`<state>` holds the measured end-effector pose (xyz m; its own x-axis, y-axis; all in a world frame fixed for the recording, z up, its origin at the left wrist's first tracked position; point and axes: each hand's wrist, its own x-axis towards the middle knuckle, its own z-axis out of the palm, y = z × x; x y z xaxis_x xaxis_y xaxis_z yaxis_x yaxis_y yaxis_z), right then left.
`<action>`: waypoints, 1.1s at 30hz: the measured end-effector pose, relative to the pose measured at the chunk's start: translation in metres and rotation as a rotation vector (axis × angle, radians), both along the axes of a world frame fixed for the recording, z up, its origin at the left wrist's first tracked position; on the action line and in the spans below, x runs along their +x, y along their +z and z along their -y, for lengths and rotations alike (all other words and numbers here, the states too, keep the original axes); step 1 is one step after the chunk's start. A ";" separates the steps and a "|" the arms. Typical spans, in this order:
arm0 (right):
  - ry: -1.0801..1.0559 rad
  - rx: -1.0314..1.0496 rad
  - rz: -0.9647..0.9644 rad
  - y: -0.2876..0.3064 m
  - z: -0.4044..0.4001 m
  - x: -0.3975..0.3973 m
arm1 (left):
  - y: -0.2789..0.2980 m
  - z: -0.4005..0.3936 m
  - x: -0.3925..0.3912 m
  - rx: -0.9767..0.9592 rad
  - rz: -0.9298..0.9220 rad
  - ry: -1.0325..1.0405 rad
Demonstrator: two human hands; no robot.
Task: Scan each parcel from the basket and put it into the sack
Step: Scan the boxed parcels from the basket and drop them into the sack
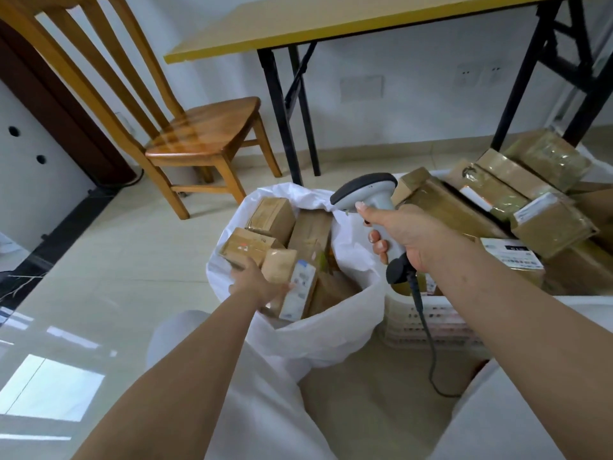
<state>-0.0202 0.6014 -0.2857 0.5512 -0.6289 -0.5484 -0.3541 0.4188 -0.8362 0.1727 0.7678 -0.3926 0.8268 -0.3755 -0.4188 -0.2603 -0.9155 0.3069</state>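
**Inspector:** Status of the parcel in hand?

**Assessor:** The small brown parcel point(279, 267) with a white label sits inside the mouth of the white sack point(331, 327), near its front-left rim. The left hand point(257, 284) is on it, fingers spread over its near side. Whether they grip it or only rest against it, I cannot tell.

**Inspector:** The sack's contents?

**Assessor:** Several cardboard boxes point(272, 215) already lie in it, piled close to the rim. I judge it well filled.

**Inspector:** And the scanner?

**Assessor:** The right hand point(406, 234) has its fingers curled firmly round the grey scanner point(368, 194) handle, held over the gap between sack and basket, its cord trailing to the floor.

**Inspector:** Work outstanding?

**Assessor:** Considerable. The white basket point(428, 322), just right of the sack, is heaped with taped parcels point(550, 224). In my judgement the task is roughly midway.

**Inspector:** Surroundings?

**Assessor:** A wooden chair point(202, 134) and a yellow folding table point(331, 24) stand beyond.
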 end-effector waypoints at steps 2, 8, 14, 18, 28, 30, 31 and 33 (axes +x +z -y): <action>0.004 0.030 -0.032 -0.008 0.002 -0.002 | -0.008 0.002 -0.007 0.014 0.072 -0.093; -0.075 0.122 -0.038 -0.027 0.013 -0.013 | -0.010 0.033 -0.036 -0.028 0.081 -0.298; -0.215 0.162 0.035 -0.028 0.034 -0.048 | -0.006 0.093 -0.072 -0.119 0.033 -0.472; -0.352 0.191 0.086 -0.034 0.063 -0.080 | 0.013 0.141 -0.109 -0.275 -0.080 -0.449; -0.582 0.132 0.041 -0.054 0.147 -0.145 | 0.019 0.251 -0.172 -0.395 -0.155 -0.518; -0.578 0.130 0.062 -0.063 0.157 -0.146 | 0.011 0.272 -0.172 -0.405 -0.213 -0.407; -0.580 0.130 0.071 -0.070 0.161 -0.144 | 0.006 0.282 -0.170 -0.413 -0.253 -0.323; -0.584 0.156 0.069 -0.085 0.172 -0.134 | -0.005 0.302 -0.166 -0.443 -0.333 -0.166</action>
<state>-0.1541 0.4295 -0.3704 0.1765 -0.7533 -0.6336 0.0243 0.6468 -0.7623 0.0066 0.4656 -0.3976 0.5926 -0.6876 -0.4195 -0.2133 -0.6362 0.7415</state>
